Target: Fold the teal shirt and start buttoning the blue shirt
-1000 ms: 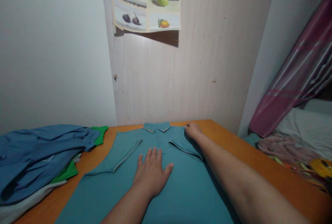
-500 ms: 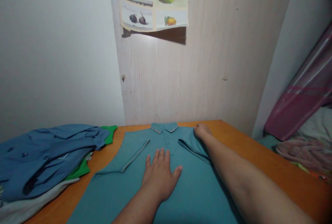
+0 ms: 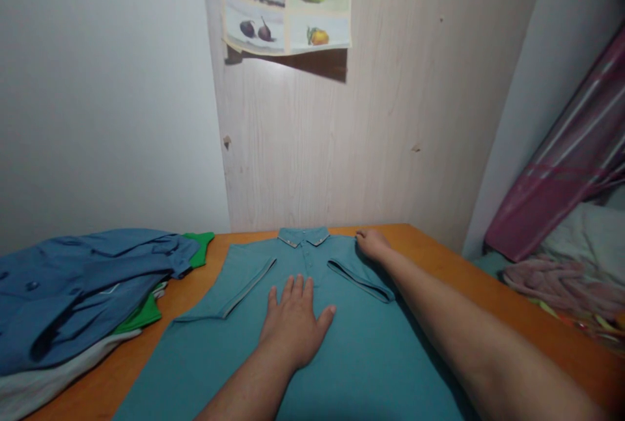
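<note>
Polo shirt (image 3: 351, 349), teal, spread flat and front up on the orange tabletop (image 3: 430, 258). Points collar-first toward the wall, long axis running from the near side straight away to the far edge, hem out of view. Collar (image 3: 303, 237) near that far edge; both sleeves (image 3: 234, 287) turned inward over the chest, cuffs toward the placket. Left hand (image 3: 295, 323) palm down on the chest, fingers slightly apart, thumb spread wide, covering part of the front. Right hand (image 3: 374, 244) at the shoulder edge, fingers curled; cannot tell whether clamped on the cloth. Right forearm slanting across the table, hiding part of the shirt's side. To the left, well clear: blue buttoned garment (image 3: 97, 284) heaped over green cloth (image 3: 141, 315) and pale cloth (image 3: 58, 369).
</note>
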The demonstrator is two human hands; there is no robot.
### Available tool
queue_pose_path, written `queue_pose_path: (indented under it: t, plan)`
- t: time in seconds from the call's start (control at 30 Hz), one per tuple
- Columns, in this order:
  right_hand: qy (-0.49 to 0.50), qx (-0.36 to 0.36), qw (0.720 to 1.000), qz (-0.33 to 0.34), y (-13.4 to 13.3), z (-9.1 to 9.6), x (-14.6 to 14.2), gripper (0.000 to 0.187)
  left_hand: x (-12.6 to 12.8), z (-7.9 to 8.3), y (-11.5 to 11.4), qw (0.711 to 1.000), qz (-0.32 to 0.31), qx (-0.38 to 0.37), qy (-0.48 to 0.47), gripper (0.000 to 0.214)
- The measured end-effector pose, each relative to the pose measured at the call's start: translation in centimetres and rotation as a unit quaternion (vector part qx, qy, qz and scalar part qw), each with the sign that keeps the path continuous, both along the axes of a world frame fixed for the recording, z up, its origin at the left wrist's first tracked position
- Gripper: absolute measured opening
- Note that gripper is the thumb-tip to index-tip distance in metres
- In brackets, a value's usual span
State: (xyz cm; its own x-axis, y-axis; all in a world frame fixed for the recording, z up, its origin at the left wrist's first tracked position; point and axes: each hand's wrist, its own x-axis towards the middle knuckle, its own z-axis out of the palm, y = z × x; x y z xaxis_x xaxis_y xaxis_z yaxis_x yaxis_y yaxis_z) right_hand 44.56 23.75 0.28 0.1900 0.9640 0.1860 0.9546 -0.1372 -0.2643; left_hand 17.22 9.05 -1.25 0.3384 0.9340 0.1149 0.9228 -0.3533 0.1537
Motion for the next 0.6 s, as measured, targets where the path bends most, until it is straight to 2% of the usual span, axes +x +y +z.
queue_pose_path:
  t: [0.07,0.17,0.33,0.5,0.6]
  plan:
    - [-0.008,-0.019,0.999,0.042,-0.4,-1.0,-0.6,0.041,0.0,0.1,-0.1,1.000,0.003,-0.004,0.002,0.083]
    - [-0.015,-0.035,0.996,0.075,-0.7,-1.8,-1.2,0.050,0.0,0.3,-0.1,1.000,0.003,-0.009,0.003,0.084]
    - [-0.018,-0.014,0.996,0.087,-1.1,-1.5,-1.8,0.053,0.0,0.1,-0.1,1.000,0.001,-0.003,-0.002,0.084]
    - [-0.003,-0.028,0.987,0.156,-2.0,-1.7,-2.8,0.051,0.0,0.0,0.0,1.000,0.000,0.002,-0.003,0.084]
    - [0.015,-0.019,0.987,0.161,-2.3,-1.0,-2.8,0.053,0.0,0.1,0.0,1.000,-0.001,0.000,-0.001,0.085]
